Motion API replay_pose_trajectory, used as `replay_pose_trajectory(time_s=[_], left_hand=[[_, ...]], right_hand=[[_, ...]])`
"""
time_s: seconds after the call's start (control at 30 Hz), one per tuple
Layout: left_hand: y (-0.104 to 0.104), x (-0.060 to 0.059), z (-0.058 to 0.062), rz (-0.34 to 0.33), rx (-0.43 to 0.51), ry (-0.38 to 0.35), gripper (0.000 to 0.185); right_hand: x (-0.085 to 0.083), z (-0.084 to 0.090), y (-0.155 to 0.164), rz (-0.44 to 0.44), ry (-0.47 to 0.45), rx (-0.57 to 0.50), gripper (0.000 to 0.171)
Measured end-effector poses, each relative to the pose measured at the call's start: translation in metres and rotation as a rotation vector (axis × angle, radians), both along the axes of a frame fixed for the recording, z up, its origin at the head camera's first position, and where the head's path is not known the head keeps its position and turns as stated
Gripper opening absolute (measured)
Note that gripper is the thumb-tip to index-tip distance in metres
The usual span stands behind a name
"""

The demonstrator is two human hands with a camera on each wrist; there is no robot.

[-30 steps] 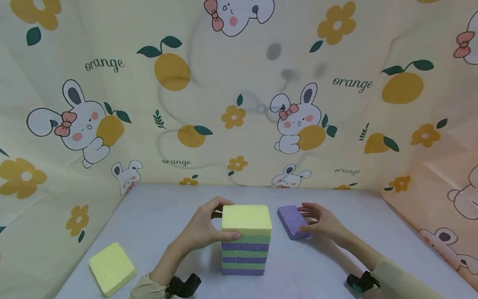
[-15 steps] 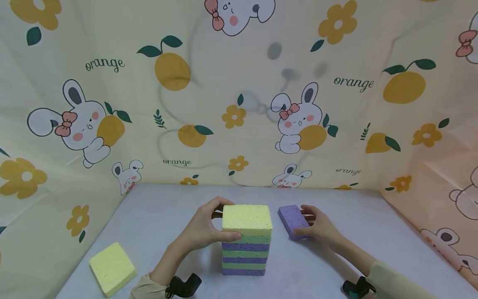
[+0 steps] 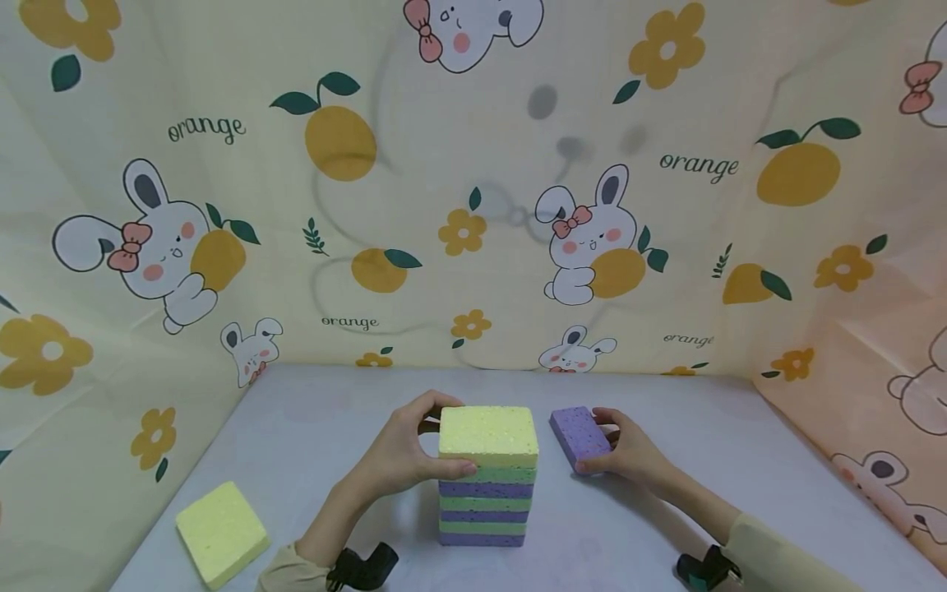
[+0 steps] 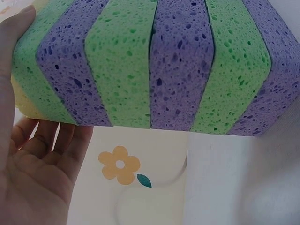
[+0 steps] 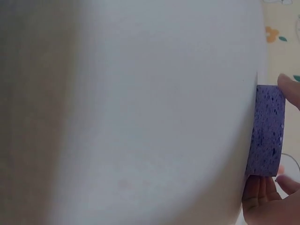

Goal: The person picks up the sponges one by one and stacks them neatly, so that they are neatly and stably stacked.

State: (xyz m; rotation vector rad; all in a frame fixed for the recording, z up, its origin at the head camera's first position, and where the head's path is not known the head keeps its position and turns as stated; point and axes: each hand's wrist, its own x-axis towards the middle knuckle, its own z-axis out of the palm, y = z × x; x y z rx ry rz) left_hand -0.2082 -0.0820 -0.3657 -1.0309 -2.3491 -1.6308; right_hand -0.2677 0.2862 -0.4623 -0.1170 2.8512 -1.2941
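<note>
At the lower centre of the head view, the left hand [image 3: 403,456] clamps thumb and fingers around the top of the sponge stack [image 3: 486,477], seemingly to steady it. Just right, the right hand [image 3: 629,450] pinches the purple sponge [image 3: 580,438] on the grey table [image 3: 311,427]. The printed backdrop [image 3: 473,181] reads "orange".

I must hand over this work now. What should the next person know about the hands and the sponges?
Left hand: its grip steadies the upper part of the sponge stack.
Right hand: fingers curled round the loose purple sponge, which lies on the table right of the stack.
Done: purple and green layers stacked, a yellow one on top.
Left: the purple sponge and a yellow sponge at the near left are not stacked.
</note>
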Motion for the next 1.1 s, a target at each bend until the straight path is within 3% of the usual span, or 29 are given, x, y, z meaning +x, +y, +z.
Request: replay_pose_trajectory(time_s=[0.3,1.1], left_hand=[[0.000,0.000,0.000,-0.003,0.004,0.002,0.060],[-0.001,0.000,-0.001,-0.012,-0.006,0.013,0.058]], right_hand=[[-0.001,-0.001,0.001,-0.013,0.005,0.016,0.097],[0.006,0.011,0.009,0.128,0.042,-0.063,0.081]])
